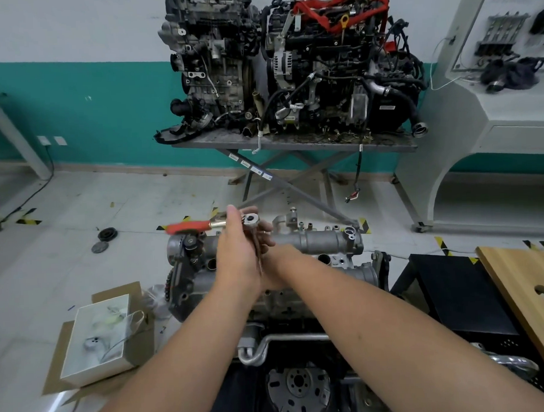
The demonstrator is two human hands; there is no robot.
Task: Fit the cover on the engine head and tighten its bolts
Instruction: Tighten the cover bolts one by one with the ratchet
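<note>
Head | hands (250, 252) hide cover (321, 244) middle | ratchet (216, 223) probably gripped

1. Both forearms reach forward from the bottom edge and cross near the wrists.
2. Left hand (235, 253) is up front, back of the hand toward the camera, fingers straight and close together, pointing up.
3. Right hand (267, 236) sits behind it, mostly hidden; only curled fingertips peek out past the left hand's edge.
</note>
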